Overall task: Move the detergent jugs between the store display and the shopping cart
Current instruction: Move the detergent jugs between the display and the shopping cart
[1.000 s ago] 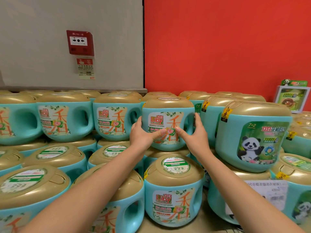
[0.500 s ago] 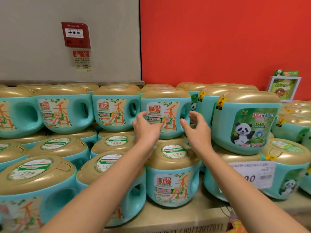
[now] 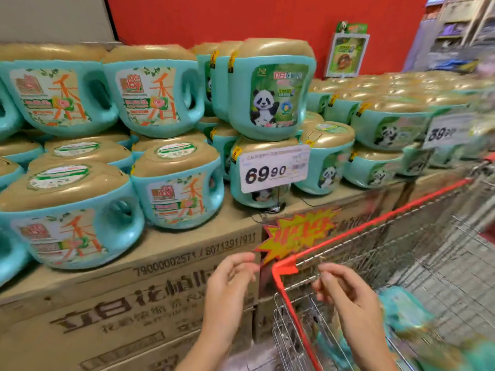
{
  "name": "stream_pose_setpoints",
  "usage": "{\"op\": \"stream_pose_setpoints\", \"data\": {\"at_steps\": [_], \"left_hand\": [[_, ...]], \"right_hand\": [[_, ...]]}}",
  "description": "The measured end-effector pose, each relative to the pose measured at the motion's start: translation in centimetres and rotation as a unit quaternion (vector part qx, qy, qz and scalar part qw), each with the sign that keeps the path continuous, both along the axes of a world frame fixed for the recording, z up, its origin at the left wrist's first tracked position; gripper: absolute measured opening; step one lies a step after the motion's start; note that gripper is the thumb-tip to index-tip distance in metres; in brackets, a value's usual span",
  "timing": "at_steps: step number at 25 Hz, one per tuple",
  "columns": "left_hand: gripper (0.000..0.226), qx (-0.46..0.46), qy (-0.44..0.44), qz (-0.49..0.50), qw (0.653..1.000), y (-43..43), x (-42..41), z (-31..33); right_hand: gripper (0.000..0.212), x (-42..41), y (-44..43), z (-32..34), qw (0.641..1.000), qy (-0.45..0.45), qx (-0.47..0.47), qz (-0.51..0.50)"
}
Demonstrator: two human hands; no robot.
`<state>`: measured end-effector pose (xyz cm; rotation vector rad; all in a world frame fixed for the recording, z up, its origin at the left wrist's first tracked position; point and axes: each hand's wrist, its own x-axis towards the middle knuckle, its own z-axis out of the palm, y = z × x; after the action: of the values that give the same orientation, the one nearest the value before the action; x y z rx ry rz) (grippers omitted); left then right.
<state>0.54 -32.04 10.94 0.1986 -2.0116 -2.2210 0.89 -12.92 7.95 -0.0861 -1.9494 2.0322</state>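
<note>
Motion blur is smearing the right side. The panda jugs (image 3: 393, 127) there are losing label detail, and the second price tag (image 3: 446, 131) is showing only vague digits. Teal shapes (image 3: 404, 309) inside the shopping cart (image 3: 388, 253) are blurring past recognition. The left edge is cutting off the outermost jugs (image 3: 8, 113). The 69.90 price card (image 3: 274, 168) is covering a lower jug (image 3: 267, 198) — its fine print is running too small to read.

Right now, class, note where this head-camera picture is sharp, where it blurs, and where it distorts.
Head view: the 69.90 price tag reads sharp; the shopping cart and the far-right panda jugs smear with motion blur; the near-left Liby jug looks stretched by the wide-angle lens.
</note>
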Motion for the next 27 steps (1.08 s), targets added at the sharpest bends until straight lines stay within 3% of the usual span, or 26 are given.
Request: {"op": "stream_pose_setpoints", "data": {"at_steps": [4,8,14,22,27], "left_hand": [[0.019,0.011,-0.103,-0.029,0.994,9.3,5.8,-5.8],[0.018,0.022,-0.162,-0.015,0.986,19.2,10.8,-9.1],[0.018,0.010,-0.150,-0.048,0.988,29.7,12.7,-9.8],[0.017,0.044,-0.185,-0.027,0.981,36.4,7.1,-12.9],[0.022,0.070,-0.296,0.068,0.950,40.6,1.3,-17.9]], "right_hand": [[0.014,6.6,10.8,-4.4,0.994,-0.073,-0.020,-0.084],[0.017,12.1,21.5,-5.3,0.989,-0.109,-0.007,-0.097],[0.018,15.9,32.4,-5.7,0.983,-0.137,-0.021,-0.118],[0.020,7.5,37.5,-7.1,0.984,-0.170,0.017,-0.059],[0.015,-1.1,38.5,-10.4,0.969,-0.223,0.102,0.016]]}}
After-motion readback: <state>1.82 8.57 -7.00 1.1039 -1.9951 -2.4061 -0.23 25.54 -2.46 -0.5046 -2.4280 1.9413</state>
